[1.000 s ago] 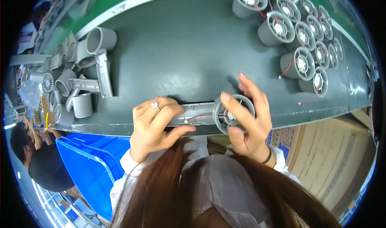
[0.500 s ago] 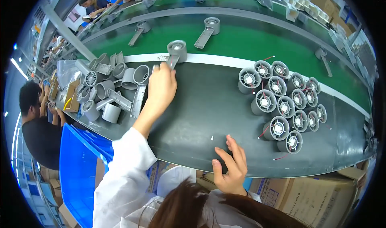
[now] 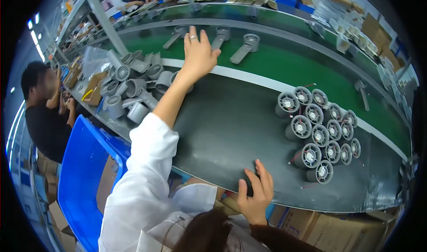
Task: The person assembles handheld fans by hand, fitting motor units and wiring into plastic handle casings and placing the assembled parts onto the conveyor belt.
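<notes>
My left hand [image 3: 199, 56] reaches over the green conveyor belt [image 3: 293, 67] with its fingers spread and nothing visible in them. Beside its fingertips lies a grey handheld-fan housing [image 3: 219, 39], a round ring with a flat handle. Another such housing [image 3: 173, 37] lies to its left, partly behind the hand, and a third housing [image 3: 242, 51] to its right. My right hand [image 3: 256, 194] hovers at the near edge of the dark worktable [image 3: 218, 132], fingers apart and holding nothing. To its right stand several grey cylindrical fan heads [image 3: 310, 156] with white hubs and thin red wires.
Loose grey housings [image 3: 133, 88] are heaped at the left of the table, near a plastic bag [image 3: 94, 60]. A blue bin [image 3: 73, 181] stands at lower left. One co-worker [image 3: 46, 118] sits at far left; others work beyond the belt. Cardboard boxes [image 3: 329, 234] lie under the table.
My left hand has moved forward over the belt and let go of the fan housing, which now lies there. My right hand stays near the table edge. The view has shifted.
</notes>
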`<state>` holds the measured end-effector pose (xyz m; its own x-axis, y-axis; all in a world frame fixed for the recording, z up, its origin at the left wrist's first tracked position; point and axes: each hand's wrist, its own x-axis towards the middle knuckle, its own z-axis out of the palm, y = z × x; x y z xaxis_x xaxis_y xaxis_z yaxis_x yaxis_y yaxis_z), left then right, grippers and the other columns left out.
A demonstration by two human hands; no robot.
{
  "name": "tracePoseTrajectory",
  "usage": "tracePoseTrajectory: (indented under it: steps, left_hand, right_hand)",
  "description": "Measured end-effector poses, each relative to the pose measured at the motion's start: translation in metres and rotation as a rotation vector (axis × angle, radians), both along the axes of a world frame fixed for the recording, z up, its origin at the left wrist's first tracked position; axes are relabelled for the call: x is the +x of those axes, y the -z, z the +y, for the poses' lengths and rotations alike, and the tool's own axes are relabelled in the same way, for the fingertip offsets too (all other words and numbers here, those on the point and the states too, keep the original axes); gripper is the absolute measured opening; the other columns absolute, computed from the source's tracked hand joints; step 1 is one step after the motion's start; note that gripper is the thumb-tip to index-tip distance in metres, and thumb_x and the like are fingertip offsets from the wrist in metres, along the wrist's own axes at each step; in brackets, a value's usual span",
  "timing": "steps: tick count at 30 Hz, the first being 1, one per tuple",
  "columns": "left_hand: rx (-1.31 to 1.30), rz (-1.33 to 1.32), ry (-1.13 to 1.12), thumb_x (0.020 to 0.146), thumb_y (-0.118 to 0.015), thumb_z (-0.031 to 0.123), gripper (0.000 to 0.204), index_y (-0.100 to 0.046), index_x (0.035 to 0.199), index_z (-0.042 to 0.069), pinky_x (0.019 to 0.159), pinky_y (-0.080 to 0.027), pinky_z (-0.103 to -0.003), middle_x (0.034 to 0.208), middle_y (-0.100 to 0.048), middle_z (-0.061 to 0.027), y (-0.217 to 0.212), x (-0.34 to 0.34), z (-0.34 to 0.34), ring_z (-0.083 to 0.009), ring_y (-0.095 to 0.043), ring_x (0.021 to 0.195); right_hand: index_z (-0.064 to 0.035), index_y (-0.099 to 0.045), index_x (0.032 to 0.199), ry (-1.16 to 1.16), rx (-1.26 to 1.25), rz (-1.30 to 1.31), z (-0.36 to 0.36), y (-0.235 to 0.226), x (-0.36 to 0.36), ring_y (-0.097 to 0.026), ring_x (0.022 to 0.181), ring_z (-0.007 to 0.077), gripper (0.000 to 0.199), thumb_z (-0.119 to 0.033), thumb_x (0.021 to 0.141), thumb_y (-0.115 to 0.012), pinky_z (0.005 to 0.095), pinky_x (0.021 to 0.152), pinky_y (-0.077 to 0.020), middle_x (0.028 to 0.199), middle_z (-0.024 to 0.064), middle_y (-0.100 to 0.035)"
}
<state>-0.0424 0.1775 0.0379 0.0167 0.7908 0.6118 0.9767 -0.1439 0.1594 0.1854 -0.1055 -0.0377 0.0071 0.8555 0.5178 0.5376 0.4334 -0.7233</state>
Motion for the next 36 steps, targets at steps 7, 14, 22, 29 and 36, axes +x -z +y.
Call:
tracePoseTrajectory:
  steps: [7,14,22,29,36]
  left_hand:
    - [-0.187,-0.123,-0.159,0.073,-0.076,0.020,0.051,-0.057,0.112,-0.006,0.079,-0.047,-0.043,0.087,-0.063,-0.0233,-0.021,-0.041,-0.173,-0.0373,-0.059,0.091]
    - [-0.154,0.039,-0.191,0.070,-0.080,0.026,0.072,-0.044,0.124,-0.007,0.079,-0.048,-0.043,0.110,-0.055,-0.0266,0.034,-0.048,-0.191,-0.0414,-0.058,0.089]
    - [-0.148,-0.042,-0.201,0.087,-0.063,0.014,0.045,-0.046,0.122,-0.007,0.068,-0.053,-0.040,0.104,-0.055,-0.0289,0.048,-0.048,-0.160,-0.0375,-0.063,0.079]
    - [-0.477,-1.257,0.472,0.096,-0.047,0.012,0.029,-0.051,0.118,-0.006,0.070,-0.049,-0.030,0.085,-0.063,-0.0130,0.034,-0.048,-0.187,-0.0162,-0.062,0.076]
    - [-0.252,-1.232,0.800,0.091,-0.061,0.011,0.024,-0.056,0.112,-0.001,0.084,-0.044,-0.028,0.109,-0.060,-0.0095,0.063,-0.058,-0.194,-0.0143,-0.057,0.095]
  right_hand:
    - [0.0049,-0.066,0.095,-0.033,-0.049,-0.049,0.002,-0.006,0.001,-0.057,0.102,0.0364,0.023,-0.004,0.074,-0.064,0.0403,0.089,-0.0466,0.122,0.0221,-0.057]
    - [0.0044,-0.065,0.098,-0.053,-0.078,-0.102,0.003,-0.008,0.000,-0.055,0.106,0.0364,0.024,-0.003,0.075,-0.065,0.0413,0.091,-0.0451,0.125,0.0219,-0.056]
    - [0.0044,-0.066,0.098,-0.048,-0.095,-0.104,0.004,-0.011,-0.001,-0.055,0.104,0.0384,0.026,-0.004,0.073,-0.066,0.0427,0.088,-0.0461,0.123,0.0230,-0.056]
    - [0.0040,-0.066,0.097,-0.026,-0.128,-0.090,0.004,-0.010,0.002,-0.056,0.106,0.0351,0.022,-0.001,0.076,-0.064,0.0398,0.093,-0.0449,0.124,0.0207,-0.057]
    - [0.0056,-0.066,0.097,-0.124,-0.117,0.033,0.012,-0.014,0.007,-0.059,0.103,0.0337,0.023,0.002,0.074,-0.063,0.0397,0.092,-0.0463,0.122,0.0244,-0.058]
